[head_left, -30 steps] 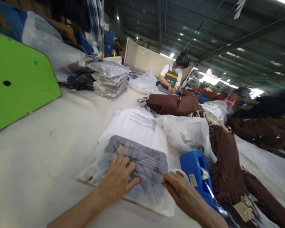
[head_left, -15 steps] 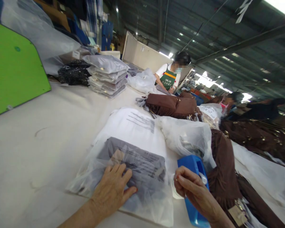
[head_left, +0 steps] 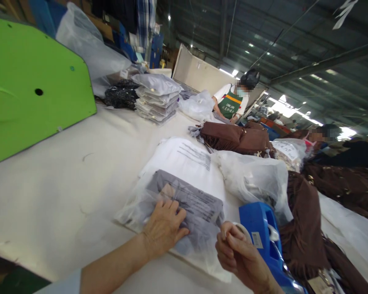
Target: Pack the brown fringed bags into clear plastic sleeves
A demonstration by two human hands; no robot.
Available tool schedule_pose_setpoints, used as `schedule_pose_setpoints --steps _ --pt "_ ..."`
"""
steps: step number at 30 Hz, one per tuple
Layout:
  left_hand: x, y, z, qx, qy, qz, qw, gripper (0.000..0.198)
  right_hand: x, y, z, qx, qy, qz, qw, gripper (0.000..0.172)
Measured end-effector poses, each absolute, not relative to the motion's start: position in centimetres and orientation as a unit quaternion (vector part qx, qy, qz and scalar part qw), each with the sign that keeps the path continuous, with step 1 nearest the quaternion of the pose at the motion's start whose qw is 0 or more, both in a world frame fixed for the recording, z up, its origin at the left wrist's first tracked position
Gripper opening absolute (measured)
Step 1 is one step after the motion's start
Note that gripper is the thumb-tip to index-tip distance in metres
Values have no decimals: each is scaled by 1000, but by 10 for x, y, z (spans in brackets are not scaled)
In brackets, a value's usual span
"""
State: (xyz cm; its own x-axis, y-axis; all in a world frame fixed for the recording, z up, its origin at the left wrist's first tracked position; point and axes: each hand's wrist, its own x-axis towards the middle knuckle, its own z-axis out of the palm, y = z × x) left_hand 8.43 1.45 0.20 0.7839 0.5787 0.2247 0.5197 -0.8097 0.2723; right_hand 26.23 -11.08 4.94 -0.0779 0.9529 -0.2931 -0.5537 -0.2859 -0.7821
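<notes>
My left hand (head_left: 165, 228) lies on a clear plastic bag (head_left: 202, 255), fingers slightly apart and pressing its surface. A grey folded piece (head_left: 199, 200) with dark printed lines shows through the bag. Underneath is a stack of white bags (head_left: 184, 163) with printed text. At the bag's right edge my right hand (head_left: 242, 253) is closed, thumb pinched against the forefinger. Whatever is in the pinch is too small to make out. Just right of it stands a blue plastic dispenser (head_left: 260, 228), a pale roll (head_left: 243, 230) partly hidden between them.
A green panel (head_left: 39, 90) rises at the left. Bagged goods (head_left: 158, 98) are stacked at the back, beside a black bundle (head_left: 121, 94). Brown fringed bags (head_left: 233, 136) and a crumpled plastic bag (head_left: 254, 175) lie to the right. A person in a green apron (head_left: 230, 104) works across the table.
The view has swung left, so most things appear farther right. My right hand has shifted from in front of the blue dispenser to the bag's right edge. My left hand stays on the bag.
</notes>
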Motion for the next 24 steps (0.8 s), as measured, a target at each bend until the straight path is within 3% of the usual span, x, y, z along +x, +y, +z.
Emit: schedule_pose_setpoints --steps 3,6,8,11,15,18,24 --pt "91 15 7 953 239 173 63 22 261 -111 49 -438 -248 676 538 13" --pt "99 16 8 975 68 210 33 6 261 -113 50 -442 -254 677 531 13" --pt "105 17 6 976 -43 205 51 5 262 -115 52 -433 -258 687 523 14" --pt "113 16 0 971 -64 160 164 8 264 -116 55 -421 -254 701 516 15" --pt "118 13 -3 879 63 181 436 36 265 -113 54 -423 -240 715 503 19" --pt "119 13 1 747 115 187 627 42 262 -108 46 -453 -225 701 502 22" --pt "122 10 9 650 170 202 712 32 253 -100 35 -498 -203 661 523 26"
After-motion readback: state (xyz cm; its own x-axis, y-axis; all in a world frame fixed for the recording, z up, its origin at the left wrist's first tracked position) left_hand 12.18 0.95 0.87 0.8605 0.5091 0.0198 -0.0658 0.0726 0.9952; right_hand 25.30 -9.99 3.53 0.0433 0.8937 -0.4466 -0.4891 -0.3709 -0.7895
